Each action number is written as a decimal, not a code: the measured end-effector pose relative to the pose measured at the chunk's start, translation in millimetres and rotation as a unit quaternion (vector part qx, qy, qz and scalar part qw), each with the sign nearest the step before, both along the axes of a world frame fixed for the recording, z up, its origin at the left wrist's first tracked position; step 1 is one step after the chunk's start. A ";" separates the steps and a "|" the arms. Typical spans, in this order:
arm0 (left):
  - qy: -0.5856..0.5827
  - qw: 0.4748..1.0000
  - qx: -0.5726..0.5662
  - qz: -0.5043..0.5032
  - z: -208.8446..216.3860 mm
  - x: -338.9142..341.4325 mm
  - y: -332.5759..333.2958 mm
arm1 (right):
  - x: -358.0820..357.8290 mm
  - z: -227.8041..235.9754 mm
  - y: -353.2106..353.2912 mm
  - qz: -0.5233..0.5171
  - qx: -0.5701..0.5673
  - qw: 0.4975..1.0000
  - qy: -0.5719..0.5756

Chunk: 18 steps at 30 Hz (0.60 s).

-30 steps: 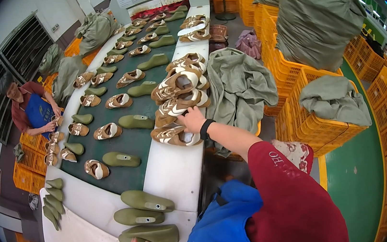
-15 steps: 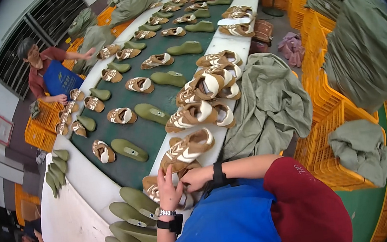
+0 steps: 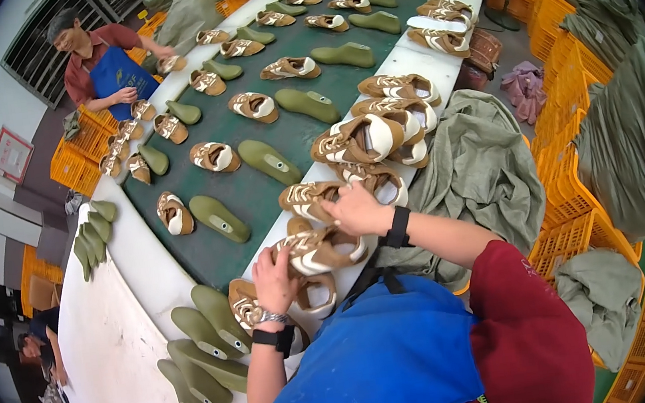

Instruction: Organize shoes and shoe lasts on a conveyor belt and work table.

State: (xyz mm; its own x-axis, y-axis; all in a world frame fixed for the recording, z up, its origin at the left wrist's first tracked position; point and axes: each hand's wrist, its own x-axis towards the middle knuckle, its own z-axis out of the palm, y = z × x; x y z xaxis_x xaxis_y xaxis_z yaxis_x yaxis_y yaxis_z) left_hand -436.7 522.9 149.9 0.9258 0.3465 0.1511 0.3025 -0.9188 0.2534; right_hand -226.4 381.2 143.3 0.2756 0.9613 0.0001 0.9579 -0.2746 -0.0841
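Observation:
Brown and white sneakers stand in a row along the white ledge in front of me. My left hand (image 3: 274, 281) has its fingers closed around the toe end of one sneaker (image 3: 322, 251), which sits partly over another sneaker (image 3: 248, 301) nearest me. Slightly farther off, my right hand (image 3: 359, 211) grips a second sneaker (image 3: 308, 198) at its opening, its fingers bent over the edge. Beyond it, more sneakers (image 3: 359, 139) are heaped along the ledge. Several green shoe lasts (image 3: 208, 328) lie by my left forearm.
A dark green conveyor belt (image 3: 201, 192) carries sneakers paired with green lasts. Across it, a person in a blue apron (image 3: 114, 74) holds a sneaker (image 3: 171, 64). Grey-green cloth (image 3: 472, 175) lies right of the ledge, beside stacked orange crates (image 3: 569, 240).
My right hand has moved away from me to a farther sneaker; my left stays near the close ones. The view has shifted. The person opposite now has a sneaker in one hand.

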 end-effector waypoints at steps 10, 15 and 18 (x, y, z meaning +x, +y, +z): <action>0.150 0.983 0.110 0.011 9.2 -58.5 28.3 | -55.3 -26.5 -21.6 0.016 0.024 0.958 0.285; 0.091 0.992 0.086 0.028 20.1 -43.7 22.3 | 10.8 17.2 -25.6 -0.042 0.306 0.948 0.076; 0.044 0.997 0.058 0.022 32.9 -29.2 9.2 | 57.6 58.3 -39.1 -0.148 0.268 0.945 -0.113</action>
State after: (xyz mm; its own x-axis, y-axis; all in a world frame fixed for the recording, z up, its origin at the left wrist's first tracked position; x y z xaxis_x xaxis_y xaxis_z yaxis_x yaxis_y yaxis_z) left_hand -466.0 532.1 182.8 0.9219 0.3714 0.1103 0.3591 -0.9260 0.1170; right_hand -168.8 342.1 201.6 0.4673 0.6870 0.5565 0.8560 -0.5090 -0.0904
